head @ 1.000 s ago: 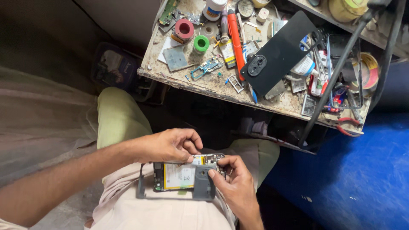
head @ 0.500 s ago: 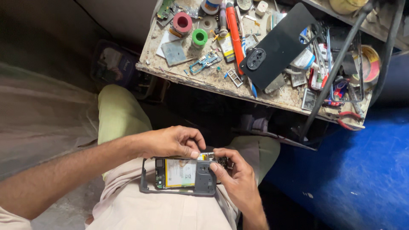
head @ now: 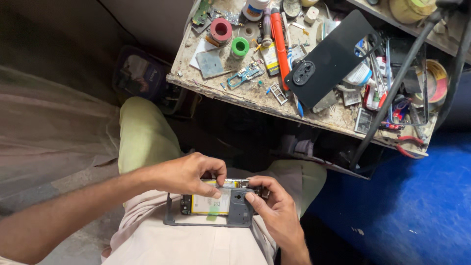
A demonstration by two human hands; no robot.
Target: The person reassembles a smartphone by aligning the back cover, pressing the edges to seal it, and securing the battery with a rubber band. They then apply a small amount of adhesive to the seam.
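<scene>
An opened phone (head: 203, 204) with its back off lies on my lap, showing a pale battery and a grey inner cover plate (head: 239, 211) at its right end. My left hand (head: 189, 172) rests over the phone's top edge, fingertips pressing on the battery and upper frame. My right hand (head: 274, 208) grips the phone's right end, thumb pressed on the grey cover plate. On the workbench above lies the phone's black back cover (head: 329, 59) with its camera ring.
A worn wooden workbench (head: 255, 100) carries red and green tape rolls (head: 222, 28), a small blue circuit board (head: 245, 74), an orange-handled tool (head: 278, 39), pliers (head: 409, 145) and several small parts. A black lamp arm (head: 392, 83) crosses it. Blue floor lies at right.
The view has shifted slightly, so the bench sits higher in frame. My hands stay on the phone; the right thumb has moved onto the grey cover plate.
</scene>
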